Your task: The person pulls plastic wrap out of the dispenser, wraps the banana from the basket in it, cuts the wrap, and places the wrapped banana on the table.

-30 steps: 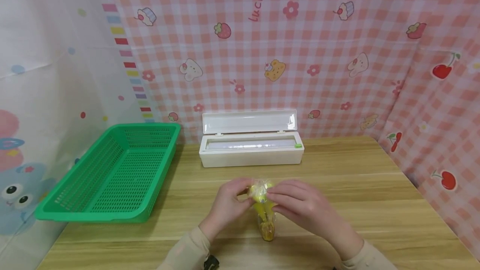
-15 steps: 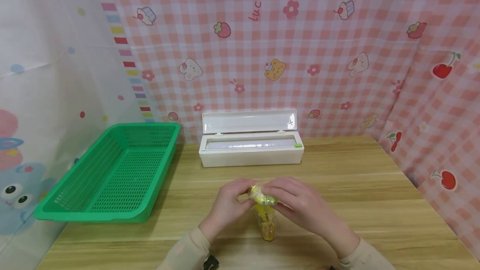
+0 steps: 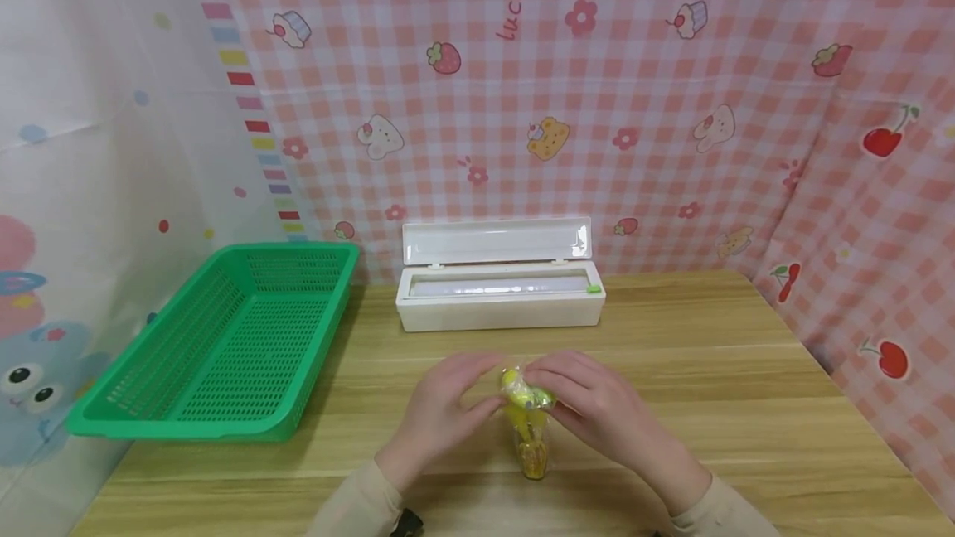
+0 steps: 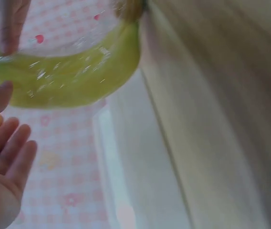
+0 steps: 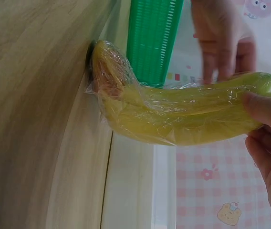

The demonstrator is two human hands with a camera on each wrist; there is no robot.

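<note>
Two or so yellow bananas [image 5: 164, 126] wrapped together in clear cling film stand on the brown stem end on the wood table, green-tinged tips up, as the head view shows. My right hand [image 3: 600, 408] pinches the upper end between thumb and fingers. To its left, my left hand [image 3: 440, 408] is beside the bundle with its fingers spread and relaxed. From the left wrist, the left thumb overlaps the bananas [image 4: 73, 81] while the other fingers are free in the air. Loose film [image 5: 130, 86] wrinkles around the stem end.
Behind the hands, a white cling film dispenser [image 3: 500, 317] stands with its lid [image 3: 496, 243] raised and a roll inside. A green plastic basket [image 3: 287, 429] is on the left of the wood table [image 3: 671, 338]. Printed cloths [image 3: 634, 106] enclose the back and sides.
My left hand has let go of the bananas' upper end and shifted slightly left. The right hand still pinches it, and the bundle's tips have turned slightly.
</note>
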